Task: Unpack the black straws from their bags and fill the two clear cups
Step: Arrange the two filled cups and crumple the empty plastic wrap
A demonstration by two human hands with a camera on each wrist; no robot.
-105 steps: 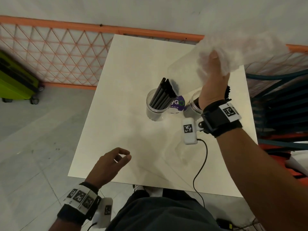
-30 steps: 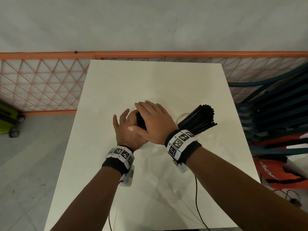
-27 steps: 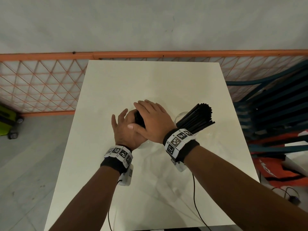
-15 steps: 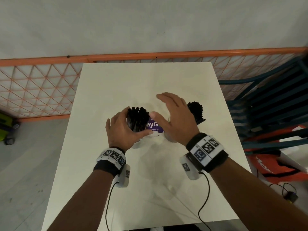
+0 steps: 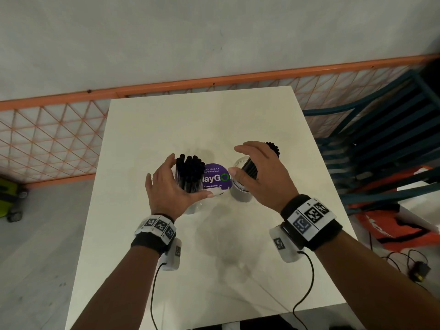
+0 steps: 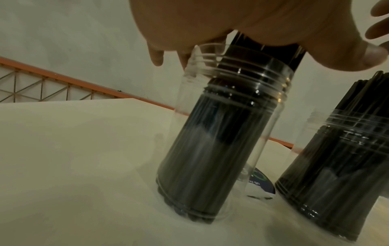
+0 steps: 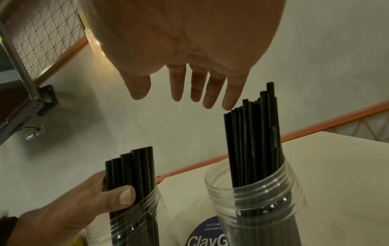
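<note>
Two clear cups stand mid-table, each packed with black straws. My left hand point(image 5: 169, 186) curls round the straw bundle point(image 5: 190, 170) just above the left cup point(image 5: 194, 207). In the right wrist view its thumb point(image 7: 126, 196) presses the bundle point(image 7: 130, 166) above the cup rim point(image 7: 136, 224). My right hand point(image 5: 259, 172) hovers with straight fingers over the right cup point(image 5: 240, 191); its straws point(image 5: 272, 147) lean away behind the hand. From the right wrist, the fingers point(image 7: 189, 86) hang above those straws point(image 7: 252, 133), holding nothing. No bag is in view.
A round purple sticker point(image 5: 216, 177) lies on the white table point(image 5: 214, 270) between the cups. An orange mesh fence point(image 5: 47, 144) runs behind and to the left. Stacked blue chairs point(image 5: 381, 144) and an orange bag point(image 5: 392, 225) sit to the right. Wrist cables point(image 5: 307, 282) trail over the near edge.
My right hand let go of the bag, joined the left hand over the left cup's straws, then moved right above the right cup. The left hand stays on the left bundle.
</note>
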